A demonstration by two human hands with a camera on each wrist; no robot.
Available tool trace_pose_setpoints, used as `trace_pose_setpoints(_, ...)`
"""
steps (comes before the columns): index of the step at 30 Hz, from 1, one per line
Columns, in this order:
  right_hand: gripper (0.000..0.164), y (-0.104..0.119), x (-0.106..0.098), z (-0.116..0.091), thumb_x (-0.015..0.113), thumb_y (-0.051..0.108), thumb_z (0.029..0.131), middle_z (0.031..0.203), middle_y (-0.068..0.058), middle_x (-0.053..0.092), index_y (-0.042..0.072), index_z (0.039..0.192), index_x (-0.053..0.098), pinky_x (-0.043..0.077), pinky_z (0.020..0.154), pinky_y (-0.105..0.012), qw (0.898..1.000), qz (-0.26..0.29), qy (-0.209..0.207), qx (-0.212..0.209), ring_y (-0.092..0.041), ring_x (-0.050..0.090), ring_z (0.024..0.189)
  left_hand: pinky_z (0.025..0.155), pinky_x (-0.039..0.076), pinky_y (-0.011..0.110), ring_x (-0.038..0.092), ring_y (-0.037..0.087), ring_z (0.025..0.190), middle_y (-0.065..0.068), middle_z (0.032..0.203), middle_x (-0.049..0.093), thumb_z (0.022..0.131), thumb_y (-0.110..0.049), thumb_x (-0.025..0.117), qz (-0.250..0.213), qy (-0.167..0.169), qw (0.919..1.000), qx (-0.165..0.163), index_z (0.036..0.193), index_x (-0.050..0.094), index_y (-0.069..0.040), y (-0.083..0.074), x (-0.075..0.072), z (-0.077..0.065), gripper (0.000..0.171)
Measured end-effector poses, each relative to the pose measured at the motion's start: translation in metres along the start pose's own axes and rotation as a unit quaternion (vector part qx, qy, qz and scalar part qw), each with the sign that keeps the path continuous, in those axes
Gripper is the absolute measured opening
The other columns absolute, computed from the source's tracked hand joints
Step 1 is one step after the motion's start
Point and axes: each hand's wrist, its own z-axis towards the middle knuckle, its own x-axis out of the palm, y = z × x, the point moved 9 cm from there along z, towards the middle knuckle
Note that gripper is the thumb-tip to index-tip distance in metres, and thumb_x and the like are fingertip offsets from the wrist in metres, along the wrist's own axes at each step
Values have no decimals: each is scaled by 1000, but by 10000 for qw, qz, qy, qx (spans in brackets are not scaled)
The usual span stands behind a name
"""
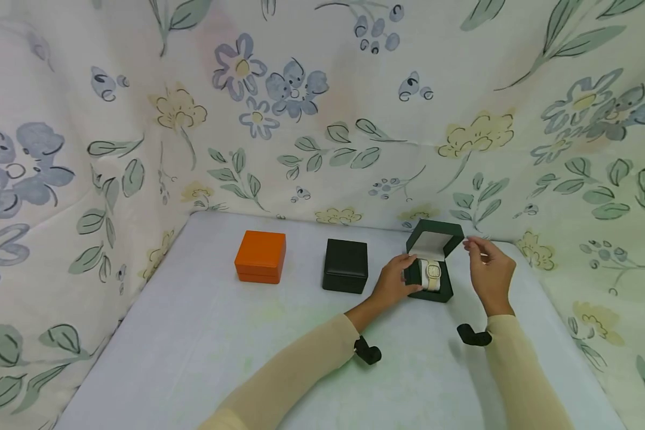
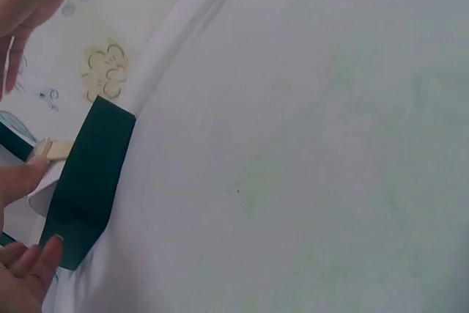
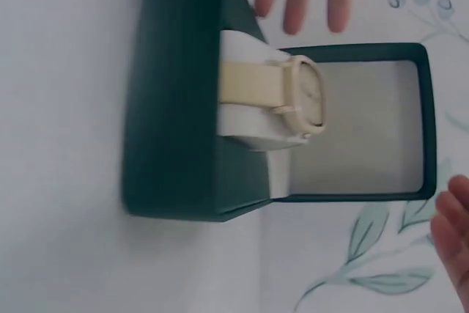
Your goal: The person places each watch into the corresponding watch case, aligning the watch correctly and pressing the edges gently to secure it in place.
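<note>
A dark green watch box [image 1: 429, 294] stands with its lid [image 1: 435, 230] raised. Inside, a gold-toned watch with a cream strap [image 3: 253, 83] is wrapped around a white cushion [image 3: 253, 141]. My left hand [image 1: 391, 280] grips the box at its left side, and the left wrist view shows thumb and fingers on either side of the wall. Beside the lid's right edge is my right hand [image 1: 491, 272], fingers loosely bent and holding nothing. In the right wrist view its fingertips [image 3: 456, 214] appear just apart from the lid.
A closed black box [image 1: 345, 266] sits left of the watch box, and a closed orange box [image 1: 260, 257] farther left. All rest on a white-covered table [image 1: 220, 358]. A floral curtain [image 1: 301, 167] hangs behind and along both sides.
</note>
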Motion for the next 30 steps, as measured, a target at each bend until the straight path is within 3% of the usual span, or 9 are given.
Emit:
trace_pose_setpoints(3, 21, 4, -2, 11, 60, 7, 101, 104, -17, 76, -3, 112, 75, 46, 80, -3, 9998, -117, -133, -11, 6, 65, 93, 90, 55, 21, 55, 25, 131, 16, 156, 42, 85, -13, 84, -200, 126, 9995, -227, 154, 41, -2, 2, 4, -2, 82)
trace_pose_setpoints(5, 24, 4, 2, 19, 60, 9, 102, 114, -17, 73, -2, 118, 73, 54, 87, -15, 9997, -247, 64, 70, -11, 68, 104, 96, 55, 25, 41, 23, 144, 14, 159, 38, 85, -12, 83, -381, 210, 9982, -422, 156, 36, -2, 4, 6, -3, 86)
trace_pose_setpoints(8, 34, 0, 15, 28, 60, 14, 103, 133, -22, 63, -2, 132, 65, 56, 96, -42, 9964, -330, 746, 243, -36, 61, 122, 100, 53, 27, 33, 21, 148, 12, 162, 33, 86, -11, 82, -585, 303, 9956, -664, 157, 32, -1, 7, 9, -4, 87)
trace_pose_setpoints(10, 41, -5, 26, 32, 58, 19, 104, 143, -26, 54, -2, 141, 58, 52, 96, -58, 9900, -391, 1289, 426, -44, 53, 130, 105, 48, 26, 33, 20, 148, 13, 161, 33, 87, -12, 82, -507, 312, 9955, -736, 157, 33, 0, 8, 9, -5, 86)
trace_pose_setpoints(13, 50, -14, 38, 35, 54, 27, 107, 150, -30, 45, -1, 148, 50, 46, 99, -67, 9768, -477, 1973, 678, -50, 47, 133, 111, 42, 25, 35, 22, 147, 15, 160, 35, 87, -13, 81, -380, 322, 9956, -796, 155, 34, 3, 9, 9, -6, 84)
trace_pose_setpoints(16, 55, -22, 46, 35, 50, 34, 108, 152, -30, 42, 0, 151, 46, 42, 102, -70, 9647, -567, 2440, 815, -53, 46, 133, 114, 37, 24, 37, 22, 146, 16, 158, 38, 88, -14, 81, -269, 290, 9957, -838, 154, 35, 4, 11, 9, -6, 83)
trace_pose_setpoints(19, 57, -26, 51, 35, 49, 37, 108, 152, -30, 41, 0, 151, 45, 40, 103, -70, 9587, -524, 2672, 820, -54, 48, 130, 115, 36, 24, 39, 22, 145, 16, 157, 40, 87, -15, 82, -190, 257, 9956, -880, 154, 37, 4, 14, 10, -5, 83)
trace_pose_setpoints(26, 64, -30, 60, 34, 46, 39, 108, 153, -34, 37, 0, 157, 32, 48, 98, -66, 9489, -295, 2975, 1014, -58, 44, 131, 116, 36, 25, 42, 22, 143, 15, 155, 43, 87, -17, 83, -99, 269, 9952, -937, 153, 39, 4, 16, 10, -5, 82)
trace_pose_setpoints(30, 64, -34, 66, 31, 43, 41, 109, 156, -33, 33, 2, 158, 32, 54, 91, -61, 9407, -151, 3193, 1134, -59, 42, 132, 115, 36, 24, 43, 22, 143, 15, 154, 45, 87, -18, 83, -73, 299, 9949, -959, 152, 41, 4, 16, 10, -5, 80)
